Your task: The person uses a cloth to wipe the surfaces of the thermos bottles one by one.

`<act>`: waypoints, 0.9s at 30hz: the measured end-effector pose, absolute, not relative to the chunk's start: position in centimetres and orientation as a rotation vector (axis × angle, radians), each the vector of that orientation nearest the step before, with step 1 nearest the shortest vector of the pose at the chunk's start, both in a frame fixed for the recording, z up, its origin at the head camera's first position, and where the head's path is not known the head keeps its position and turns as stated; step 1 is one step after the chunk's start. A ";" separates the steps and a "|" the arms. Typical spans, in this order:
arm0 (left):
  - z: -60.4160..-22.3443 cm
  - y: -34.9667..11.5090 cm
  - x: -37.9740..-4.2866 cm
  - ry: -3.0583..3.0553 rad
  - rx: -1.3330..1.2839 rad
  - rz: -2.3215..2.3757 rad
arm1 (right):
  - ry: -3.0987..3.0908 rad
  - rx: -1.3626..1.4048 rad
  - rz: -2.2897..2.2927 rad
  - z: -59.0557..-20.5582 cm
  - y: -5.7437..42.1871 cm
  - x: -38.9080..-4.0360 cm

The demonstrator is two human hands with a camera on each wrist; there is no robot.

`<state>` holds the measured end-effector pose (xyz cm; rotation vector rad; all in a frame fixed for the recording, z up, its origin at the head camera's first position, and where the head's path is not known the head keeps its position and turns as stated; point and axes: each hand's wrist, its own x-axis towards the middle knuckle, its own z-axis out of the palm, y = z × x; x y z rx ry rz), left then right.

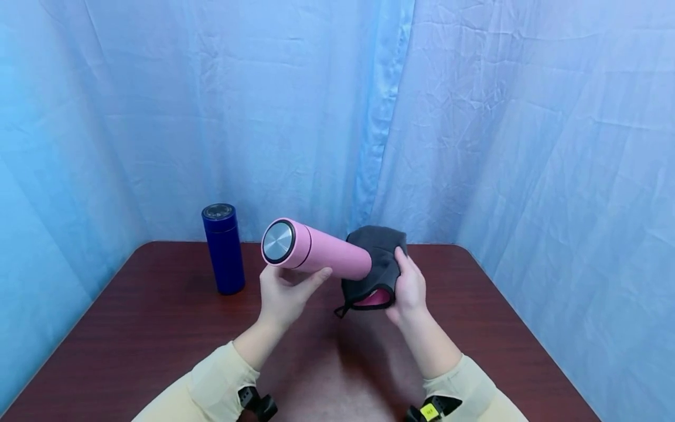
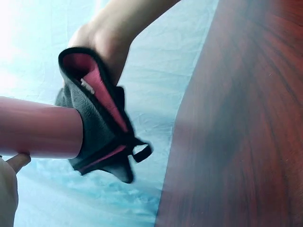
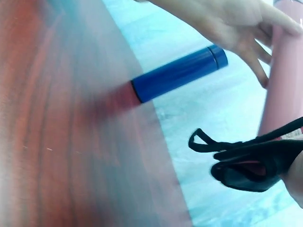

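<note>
A pink thermos bottle (image 1: pixel 332 252) with a silver lid lies tilted in the air, its lid end toward the left. My left hand (image 1: pixel 282 293) grips it from below near the lid, thumb along its side. At the right, my right hand (image 1: pixel 410 287) holds a dark grey cloth piece (image 1: pixel 377 252) with black edging, a hanging loop and an open mouth. Its pink lining (image 2: pixel 102 90) and a white tag show inside the mouth. The bottle's base end overlaps the grey cloth in the head and left wrist views. Some of my right fingers are hidden behind the cloth.
A dark blue thermos bottle (image 1: pixel 225 252) stands upright on the reddish-brown table (image 1: pixel 158 340), left of my hands. Pale blue curtains (image 1: pixel 295 105) hang behind the table and along both sides.
</note>
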<state>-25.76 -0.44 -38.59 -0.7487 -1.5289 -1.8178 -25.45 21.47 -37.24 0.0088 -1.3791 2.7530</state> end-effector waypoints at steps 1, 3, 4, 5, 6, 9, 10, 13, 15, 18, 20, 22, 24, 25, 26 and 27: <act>-38.6 -0.3 -25.6 -1.528 -0.756 -1.826 | -1.342 0.036 2.757 -37.1 21.6 -25.7; -38.6 0.0 -25.5 -1.510 -0.775 -1.857 | -1.285 0.066 2.780 -37.0 21.7 -26.1; -38.6 0.2 -25.4 -1.491 -0.789 -1.877 | -1.276 0.072 2.794 -37.0 21.6 -26.3; -38.6 0.4 -25.4 -1.473 -0.799 -1.892 | -1.274 0.068 2.812 -37.0 21.5 -26.5; -38.6 0.6 -25.5 -1.456 -0.804 -1.902 | -1.285 0.049 2.828 -37.1 21.4 -26.7; -38.5 1.0 -25.8 -1.400 -0.807 -1.930 | -1.356 -0.009 2.851 -37.7 20.7 -27.0; -38.4 1.1 -25.9 -1.385 -0.809 -1.934 | -1.386 -0.028 2.849 -38.0 20.5 -27.0; -38.3 1.0 -26.5 -1.387 -0.801 -1.899 | -1.454 -0.079 2.818 -38.6 20.0 -26.8; -38.3 0.8 -26.8 -1.417 -0.791 -1.851 | -1.483 -0.091 2.802 -38.9 19.9 -26.6; -38.3 0.2 -27.2 -1.469 -0.770 -1.771 | -1.518 -0.084 2.779 -39.0 20.0 -26.1; -38.2 -0.3 -27.3 -1.493 -0.749 -1.720 | -1.529 -0.063 2.778 -38.9 20.3 -25.7; -37.9 -0.8 -27.5 -1.513 -0.733 -1.670 | -1.538 -0.050 2.772 -38.5 20.7 -25.5; -37.5 -1.2 -27.6 -1.531 -0.726 -1.626 | -1.532 -0.015 2.767 -38.1 21.2 -25.4; -37.3 -1.4 -27.6 -1.539 -0.724 -1.606 | -1.523 0.002 2.765 -37.8 21.5 -25.3; -37.1 -1.6 -27.6 -1.544 -0.726 -1.588 | -1.514 0.022 2.760 -37.6 21.8 -25.4; -36.9 -1.8 -27.6 -1.546 -0.728 -1.574 | -1.500 0.040 2.756 -37.3 22.0 -25.4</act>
